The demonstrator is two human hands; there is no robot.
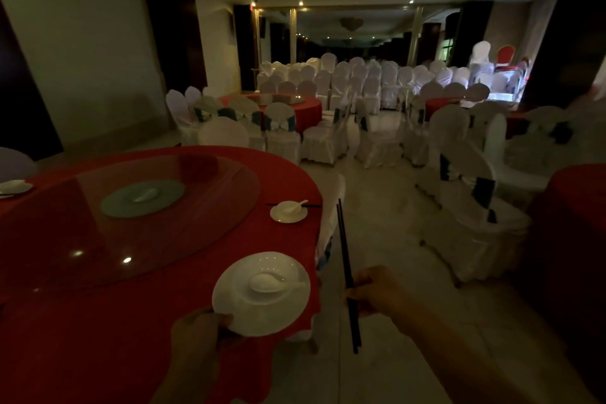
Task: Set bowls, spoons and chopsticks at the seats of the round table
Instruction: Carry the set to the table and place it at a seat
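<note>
Bowl [242, 293] with a spoon [267, 282] lying in it is sitting on a white saucer [223, 308]. The left hand [196, 328] is pinching the saucer's near rim, thumb on top, at the near right edge of the round table [65, 321]; whether it is touching the cloth is unclear. The right hand [373, 292] is gripping black chopsticks [344, 249] in curled fingers, just off the table's right edge. Another place setting [288, 211] is lying at the right edge.
</note>
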